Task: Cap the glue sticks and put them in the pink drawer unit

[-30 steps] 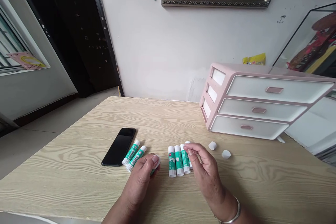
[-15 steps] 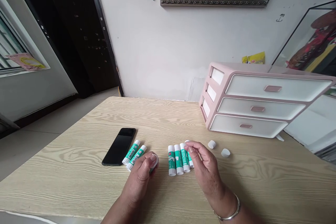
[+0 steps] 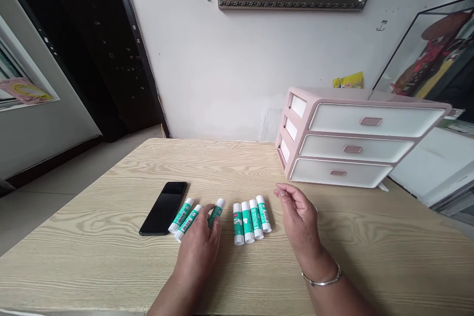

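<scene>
My left hand (image 3: 200, 242) is closed around a green-and-white glue stick (image 3: 217, 211), its thumb on the near side and its white upper end sticking out. Just left of that hand two more glue sticks (image 3: 181, 216) lie slanted side by side, partly covered by my fingers. A row of several glue sticks (image 3: 247, 222) lies between my hands. My right hand (image 3: 301, 215) hovers to the right of this row, thumb and forefinger pressed together; whether anything is between them is hidden. Behind it a sliver of a white piece (image 3: 316, 209) shows.
A black phone (image 3: 163, 208) lies at the left on the wooden table (image 3: 207, 163). At the back right stands a pink-and-white drawer unit (image 3: 351, 133), with a yellow packet (image 3: 350, 80) behind it. A framed picture (image 3: 292, 0) hangs on the wall.
My left hand has turned and lowered its glue stick beside the two on the left. My right hand has moved right, off the row, now covering most of the loose white pieces.
</scene>
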Demonstrator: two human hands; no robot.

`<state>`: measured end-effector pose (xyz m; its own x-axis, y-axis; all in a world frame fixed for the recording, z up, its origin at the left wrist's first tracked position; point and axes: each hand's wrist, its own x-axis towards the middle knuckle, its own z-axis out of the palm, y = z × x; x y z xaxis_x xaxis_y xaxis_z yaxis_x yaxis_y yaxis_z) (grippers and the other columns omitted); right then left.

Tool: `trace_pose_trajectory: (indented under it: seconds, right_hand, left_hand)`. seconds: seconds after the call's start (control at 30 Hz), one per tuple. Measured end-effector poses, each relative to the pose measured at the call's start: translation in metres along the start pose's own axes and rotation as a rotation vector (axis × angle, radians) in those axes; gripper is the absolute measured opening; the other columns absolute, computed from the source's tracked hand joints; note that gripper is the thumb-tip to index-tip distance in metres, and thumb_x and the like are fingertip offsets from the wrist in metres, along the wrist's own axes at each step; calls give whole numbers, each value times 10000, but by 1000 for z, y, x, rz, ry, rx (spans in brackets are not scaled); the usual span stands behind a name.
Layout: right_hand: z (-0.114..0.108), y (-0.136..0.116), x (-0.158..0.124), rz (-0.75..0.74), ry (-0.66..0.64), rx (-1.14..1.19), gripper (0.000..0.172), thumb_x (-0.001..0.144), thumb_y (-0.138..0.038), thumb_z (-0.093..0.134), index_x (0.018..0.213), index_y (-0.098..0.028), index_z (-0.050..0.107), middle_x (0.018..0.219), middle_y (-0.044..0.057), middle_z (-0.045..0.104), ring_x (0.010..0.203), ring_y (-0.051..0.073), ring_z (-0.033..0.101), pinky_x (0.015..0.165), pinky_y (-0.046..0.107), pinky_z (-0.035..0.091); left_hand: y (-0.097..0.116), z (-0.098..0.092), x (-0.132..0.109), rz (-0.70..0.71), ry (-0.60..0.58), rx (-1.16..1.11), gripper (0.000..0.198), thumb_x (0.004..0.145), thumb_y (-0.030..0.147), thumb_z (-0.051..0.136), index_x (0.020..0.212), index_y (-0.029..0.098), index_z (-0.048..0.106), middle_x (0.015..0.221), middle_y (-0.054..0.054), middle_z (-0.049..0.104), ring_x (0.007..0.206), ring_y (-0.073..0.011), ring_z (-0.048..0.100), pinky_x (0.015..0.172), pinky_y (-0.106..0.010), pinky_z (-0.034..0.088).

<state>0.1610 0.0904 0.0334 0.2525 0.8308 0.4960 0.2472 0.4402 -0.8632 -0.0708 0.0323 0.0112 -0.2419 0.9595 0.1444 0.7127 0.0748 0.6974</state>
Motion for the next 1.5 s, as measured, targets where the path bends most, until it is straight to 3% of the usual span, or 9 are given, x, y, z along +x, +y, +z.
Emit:
trace_pose_trajectory:
  seconds: [0.07,0.23,0.4,0.53,0.8,0.93,1.03,1.17,1.5]
  right_hand:
    - [-6,5,8,-30,45,-115,267,972,-410,592,1089,-211,725,1030,81,768,954,231,708,874,372,540]
    - [-26,16,28,-85,39,-527,262,964,-290,517,1080,-200,733,1106,90,765,1052,252,680,932,375,502]
    - [-41,18,40,18,-74,-902,353,923,-146,445,1105,-160,748,1111,115,757,1073,280,657,940,383,476]
    - [-43,27,40,63,-192,-1065,390,899,-116,486,1197,-163,733,1142,116,744,1109,284,632,963,368,446]
    - [-41,54,37,125,-349,-1176,473,901,-93,463,1285,-231,700,1303,97,683,1185,285,585,974,382,418]
    - [-36,50,36,144,-406,-1174,517,878,-48,439,1266,-246,717,1315,107,682,1187,290,592,957,401,420]
    - [-33,46,34,120,-430,-1170,500,870,-52,453,1238,-243,731,1280,118,701,1184,295,604,921,398,429]
    - [-31,45,33,94,-430,-1186,484,875,-53,455,1217,-241,742,1196,132,728,1121,300,630,875,393,428]
    - [-25,33,29,103,-426,-1162,382,855,-98,567,1144,-248,766,1101,134,732,1087,275,629,924,371,408]
  left_hand:
    - [2,1,-2,26,4,154,405,998,335,430,1344,170,561,1251,-156,715,1168,-305,671,913,-396,500]
    - [7,5,-4,108,-12,335,345,1011,309,426,1278,186,607,1249,-133,717,1114,-282,696,852,-355,515]
    - [5,10,-3,140,-36,369,367,1016,349,426,1277,187,626,1232,-127,709,1031,-276,712,782,-347,514]
    - [0,15,-2,177,-51,321,385,1018,377,431,1297,195,624,1210,-112,709,1030,-268,707,814,-352,515]
    - [6,14,-5,218,-35,173,352,1028,397,437,1234,215,656,1143,-92,713,982,-235,712,830,-339,531]
    - [10,-5,-5,223,132,134,330,1017,374,444,1090,197,713,1108,-99,725,1012,-242,692,888,-353,536]
    - [5,-20,-2,202,256,312,289,978,280,488,1099,173,728,1174,-129,720,1141,-294,632,992,-400,488]
    - [-8,-32,3,149,195,581,337,944,247,532,1222,166,704,1191,-138,718,1129,-329,599,954,-436,463]
    - [-12,-31,4,179,88,775,264,974,257,479,1030,182,727,1089,-144,738,1037,-336,611,845,-441,440]
